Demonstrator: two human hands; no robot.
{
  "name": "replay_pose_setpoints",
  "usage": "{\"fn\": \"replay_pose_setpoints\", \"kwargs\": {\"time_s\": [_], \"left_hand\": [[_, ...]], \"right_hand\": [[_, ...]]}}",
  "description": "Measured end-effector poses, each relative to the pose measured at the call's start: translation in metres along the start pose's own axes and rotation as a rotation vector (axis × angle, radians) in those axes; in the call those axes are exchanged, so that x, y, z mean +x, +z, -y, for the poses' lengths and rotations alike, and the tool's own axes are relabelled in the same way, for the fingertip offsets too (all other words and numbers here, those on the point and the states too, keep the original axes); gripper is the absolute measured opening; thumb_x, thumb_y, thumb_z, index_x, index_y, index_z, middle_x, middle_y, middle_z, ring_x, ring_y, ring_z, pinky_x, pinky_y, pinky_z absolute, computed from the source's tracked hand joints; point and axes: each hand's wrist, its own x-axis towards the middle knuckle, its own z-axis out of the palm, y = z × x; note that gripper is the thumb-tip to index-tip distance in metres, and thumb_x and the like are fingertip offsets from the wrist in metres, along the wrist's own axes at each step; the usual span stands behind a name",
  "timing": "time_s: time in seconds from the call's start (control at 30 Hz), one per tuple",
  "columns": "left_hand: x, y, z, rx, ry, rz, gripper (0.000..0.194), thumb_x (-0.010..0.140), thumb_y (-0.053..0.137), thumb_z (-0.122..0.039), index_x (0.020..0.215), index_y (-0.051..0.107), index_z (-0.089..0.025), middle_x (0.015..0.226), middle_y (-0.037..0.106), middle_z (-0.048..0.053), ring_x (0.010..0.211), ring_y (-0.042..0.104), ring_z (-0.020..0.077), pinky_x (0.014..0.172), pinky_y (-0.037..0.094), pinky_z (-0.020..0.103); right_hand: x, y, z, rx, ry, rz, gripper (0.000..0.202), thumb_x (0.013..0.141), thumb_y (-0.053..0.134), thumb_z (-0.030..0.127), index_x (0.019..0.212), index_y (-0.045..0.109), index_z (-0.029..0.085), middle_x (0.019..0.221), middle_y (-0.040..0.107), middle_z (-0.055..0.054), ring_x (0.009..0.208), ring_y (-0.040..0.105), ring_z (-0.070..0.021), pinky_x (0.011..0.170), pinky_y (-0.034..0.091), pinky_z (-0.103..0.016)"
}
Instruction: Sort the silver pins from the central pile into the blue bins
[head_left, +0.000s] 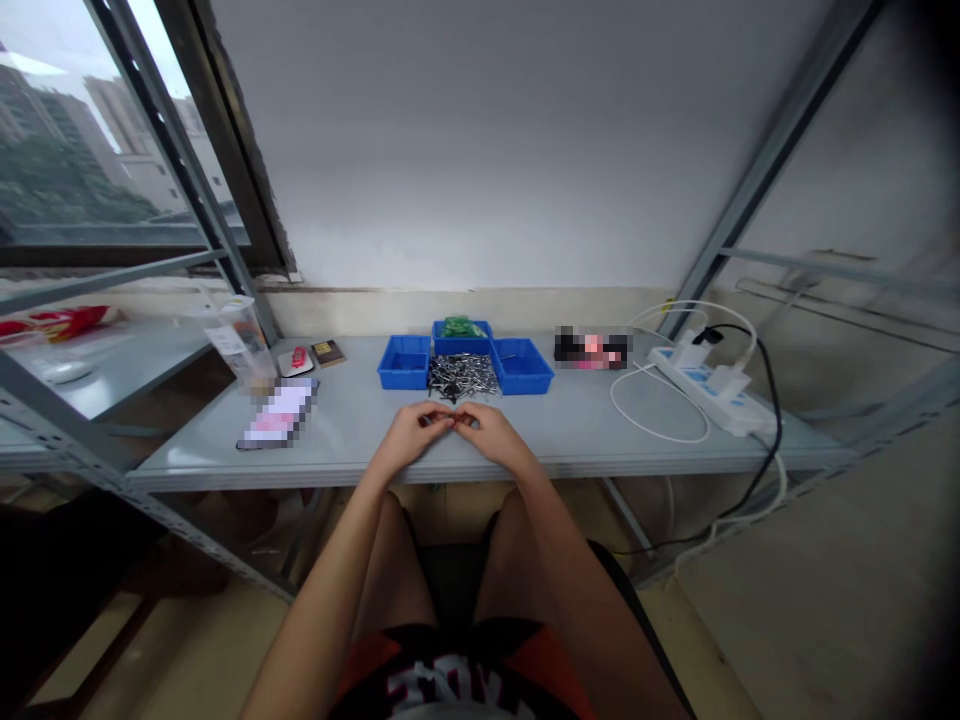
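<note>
My left hand (412, 432) and my right hand (484, 430) meet near the front of the grey table (345, 425). Thumb and fingers of each are pinched, and the fingertips nearly touch. What they hold, if anything, is too small to make out. Just beyond them lies a heap of thin, shiny metal pieces (465, 373), perhaps screws, with a few dark pieces (452, 393) at its near edge. Around the heap stand a left blue tray (405, 380), a right blue tray (525, 383) and a back blue tray (465, 345). Green plastic packaging (461, 327) sits in the back one.
On the left are a phone (281, 412), a clear plastic container (244, 340), a small red object (300, 357) and a dark booklet (328, 353). To the right lie a blurred dark and pink object (592, 348), a white power strip (712, 395) and loose cables (660, 440). Metal uprights frame the table.
</note>
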Motion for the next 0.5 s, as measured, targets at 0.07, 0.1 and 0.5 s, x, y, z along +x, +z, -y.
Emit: {"fn": "replay_pose_setpoints", "kwargs": {"time_s": [0.07, 0.1, 0.5], "left_hand": [[-0.0005, 0.0001, -0.0008, -0.006, 0.013, 0.027, 0.023, 0.080, 0.060, -0.032, 0.092, 0.070, -0.016, 0.089, 0.070, 0.006, 0.075, 0.060, 0.0152, 0.068, 0.045, 0.025], [-0.0008, 0.0001, -0.0012, -0.013, 0.015, 0.037, 0.023, 0.079, 0.061, -0.032, 0.092, 0.070, -0.016, 0.089, 0.070, 0.006, 0.074, 0.060, 0.0150, 0.067, 0.044, 0.025], [-0.0024, -0.0014, -0.0032, -0.034, 0.055, 0.068, 0.019, 0.079, 0.062, -0.028, 0.091, 0.071, -0.016, 0.086, 0.069, 0.006, 0.074, 0.059, 0.0147, 0.068, 0.045, 0.025]], "right_hand": [[-0.0006, -0.0003, 0.0005, -0.032, -0.014, 0.022, 0.006, 0.083, 0.057, 0.019, 0.084, 0.063, 0.017, 0.080, 0.064, -0.002, 0.073, 0.055, -0.0130, 0.067, 0.038, -0.023], [-0.0009, -0.0006, 0.0008, -0.044, -0.022, 0.037, 0.006, 0.083, 0.057, 0.018, 0.085, 0.063, 0.017, 0.079, 0.063, -0.001, 0.073, 0.055, -0.0130, 0.066, 0.037, -0.023], [-0.0024, -0.0025, 0.0031, -0.049, -0.047, 0.093, 0.005, 0.084, 0.054, 0.019, 0.082, 0.059, 0.017, 0.076, 0.059, 0.001, 0.070, 0.050, -0.0120, 0.063, 0.033, -0.021]]}}
